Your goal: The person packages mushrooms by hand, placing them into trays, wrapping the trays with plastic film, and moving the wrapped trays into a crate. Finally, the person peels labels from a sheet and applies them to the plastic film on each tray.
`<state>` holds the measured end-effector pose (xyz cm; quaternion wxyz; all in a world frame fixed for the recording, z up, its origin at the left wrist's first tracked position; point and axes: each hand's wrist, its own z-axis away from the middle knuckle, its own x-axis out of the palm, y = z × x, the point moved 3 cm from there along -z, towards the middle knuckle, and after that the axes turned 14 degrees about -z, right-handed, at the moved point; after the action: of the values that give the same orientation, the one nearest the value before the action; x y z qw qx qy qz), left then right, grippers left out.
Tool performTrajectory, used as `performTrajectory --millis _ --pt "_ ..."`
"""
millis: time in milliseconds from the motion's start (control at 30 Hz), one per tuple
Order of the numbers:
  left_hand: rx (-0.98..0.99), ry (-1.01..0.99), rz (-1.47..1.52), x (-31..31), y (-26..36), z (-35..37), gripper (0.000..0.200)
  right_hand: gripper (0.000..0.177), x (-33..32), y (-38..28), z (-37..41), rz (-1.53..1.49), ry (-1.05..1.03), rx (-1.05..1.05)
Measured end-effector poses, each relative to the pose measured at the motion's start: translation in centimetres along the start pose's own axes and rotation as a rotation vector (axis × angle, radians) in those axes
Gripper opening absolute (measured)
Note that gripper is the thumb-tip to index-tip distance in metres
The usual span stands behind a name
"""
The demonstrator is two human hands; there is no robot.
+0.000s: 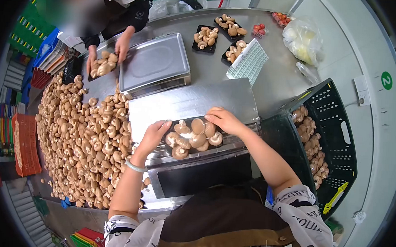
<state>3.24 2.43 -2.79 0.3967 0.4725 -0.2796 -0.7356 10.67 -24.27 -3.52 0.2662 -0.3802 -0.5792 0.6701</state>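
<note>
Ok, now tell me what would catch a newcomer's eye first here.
First, the great heap of brown mushrooms spread over the left of the metal table. Then the black tray of mushrooms at the center, with the left hand and right hand at either end. At the far right, a dark green crate holds more mushrooms.

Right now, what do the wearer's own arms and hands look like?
The left hand and right hand are gloveless. A smooth, pale greenish bangle circles the left wrist. Short, loose white sleeves carry black lettering and dark patches.
</note>
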Motion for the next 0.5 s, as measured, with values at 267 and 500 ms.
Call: performTrajectory --millis 267,500 --pt "0.233 0.433 -0.144 -0.6 6.7 7.8 0.033 0.042 0.1 -8.4 4.4 -0.191 0.151 0.075" --pt "-0.162 0.081 0.168 2.5 5.6 15.4 0.041 0.044 1.8 -10.3 11.4 -0.368 0.047 0.356"
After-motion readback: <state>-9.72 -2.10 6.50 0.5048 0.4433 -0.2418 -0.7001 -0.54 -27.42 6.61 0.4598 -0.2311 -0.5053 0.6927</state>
